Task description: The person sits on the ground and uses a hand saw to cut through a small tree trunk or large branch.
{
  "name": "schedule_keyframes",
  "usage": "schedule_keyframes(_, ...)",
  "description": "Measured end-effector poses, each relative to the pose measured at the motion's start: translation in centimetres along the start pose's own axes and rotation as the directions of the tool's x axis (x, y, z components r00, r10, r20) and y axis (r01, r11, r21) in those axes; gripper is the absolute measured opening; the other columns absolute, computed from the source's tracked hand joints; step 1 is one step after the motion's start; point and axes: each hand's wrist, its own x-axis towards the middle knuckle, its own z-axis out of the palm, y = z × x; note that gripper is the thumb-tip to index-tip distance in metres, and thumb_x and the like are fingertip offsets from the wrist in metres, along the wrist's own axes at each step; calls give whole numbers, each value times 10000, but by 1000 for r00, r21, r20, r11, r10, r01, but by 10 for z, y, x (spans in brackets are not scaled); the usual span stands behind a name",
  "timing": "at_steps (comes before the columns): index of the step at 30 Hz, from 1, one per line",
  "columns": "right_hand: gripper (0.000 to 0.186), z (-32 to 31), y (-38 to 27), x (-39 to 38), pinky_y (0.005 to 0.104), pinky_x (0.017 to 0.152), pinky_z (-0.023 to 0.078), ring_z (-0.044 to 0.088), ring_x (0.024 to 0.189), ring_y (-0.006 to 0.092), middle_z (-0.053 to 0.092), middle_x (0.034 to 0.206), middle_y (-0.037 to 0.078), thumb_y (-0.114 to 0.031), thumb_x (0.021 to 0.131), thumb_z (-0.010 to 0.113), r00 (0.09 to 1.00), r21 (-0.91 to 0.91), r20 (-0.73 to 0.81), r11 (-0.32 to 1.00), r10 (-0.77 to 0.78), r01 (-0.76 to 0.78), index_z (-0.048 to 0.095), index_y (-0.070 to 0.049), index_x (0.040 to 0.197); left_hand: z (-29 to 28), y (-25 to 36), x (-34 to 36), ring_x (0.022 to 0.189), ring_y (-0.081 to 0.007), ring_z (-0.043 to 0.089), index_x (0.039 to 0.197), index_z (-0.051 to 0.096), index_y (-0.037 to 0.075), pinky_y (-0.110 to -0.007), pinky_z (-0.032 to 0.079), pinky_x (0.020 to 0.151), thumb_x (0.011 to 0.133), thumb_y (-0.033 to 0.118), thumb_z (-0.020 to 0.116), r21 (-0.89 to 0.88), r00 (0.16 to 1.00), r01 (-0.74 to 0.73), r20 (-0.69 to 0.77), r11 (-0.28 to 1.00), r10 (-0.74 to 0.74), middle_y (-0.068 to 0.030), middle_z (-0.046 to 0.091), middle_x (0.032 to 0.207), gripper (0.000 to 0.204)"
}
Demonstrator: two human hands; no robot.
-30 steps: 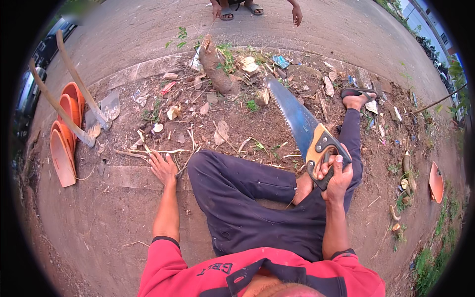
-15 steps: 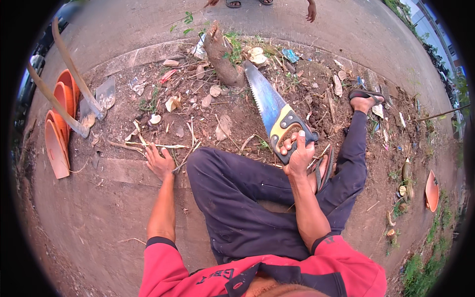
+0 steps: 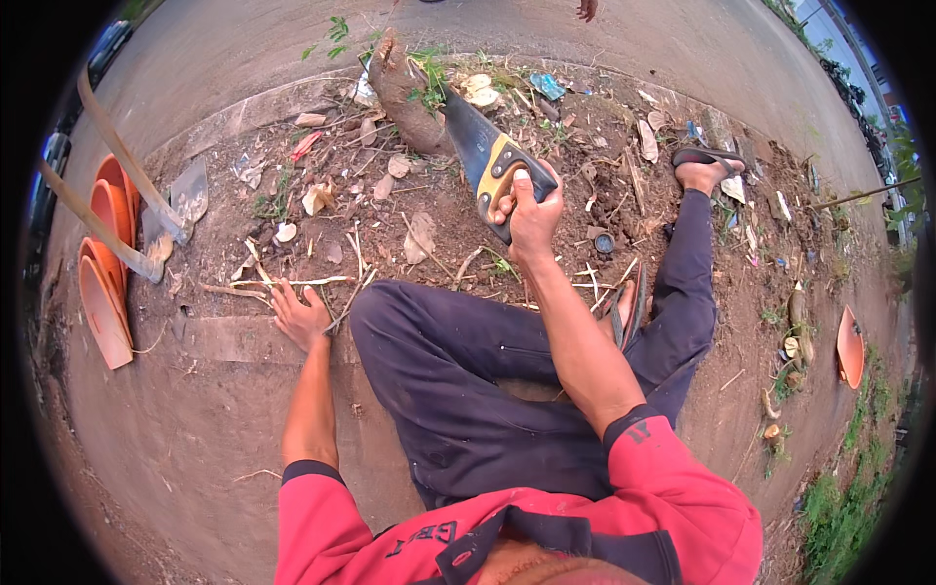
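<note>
My right hand (image 3: 533, 216) grips the yellow and black handle of a hand saw (image 3: 475, 143). The blade points away from me, its far end against the right side of a tree stump (image 3: 409, 114). How deep the teeth sit in the wood, if at all, I cannot tell. A few green leaves hang over the stump and the blade's tip. My left hand (image 3: 299, 315) rests on the ground with its fingers spread, beside some thin dry twigs (image 3: 255, 285), and holds nothing.
Two hoes (image 3: 132, 166) and stacked orange pans (image 3: 102, 283) stand at the left. Another orange pan (image 3: 850, 349) lies at the far right. Dry leaves (image 3: 419, 237) and litter cover the soil. Another person's hand (image 3: 587, 10) shows at the top edge.
My right hand has pushed the saw forward and a little left, so the blade's far end now lies behind the stump's edge. My left hand stays on the ground.
</note>
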Motion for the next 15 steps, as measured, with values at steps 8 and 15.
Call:
schedule_keyframes(8, 429, -101, -53, -22, 298, 393, 456, 512, 481, 131, 524, 703, 62, -49, 889, 581, 975, 55, -11, 973, 224, -223, 353, -74, 1251, 24, 24, 1, 1330, -336, 358, 1399, 420, 175, -498, 266, 1075, 909, 370, 475, 41, 999, -12, -51, 999, 14, -146, 356, 1464, 531)
schedule_keyframes(15, 440, -69, -62, 11, 279, 362, 423, 456, 438, 94, 505, 686, 38, 9, 886, 533, 952, 36, -7, 952, 305, -305, 329, -65, 1269, 19, 32, -16, 1322, -318, 375, 1413, 391, 243, -525, 282, 1060, 925, 400, 450, 183, 998, 46, -47, 982, -38, -109, 374, 1459, 516)
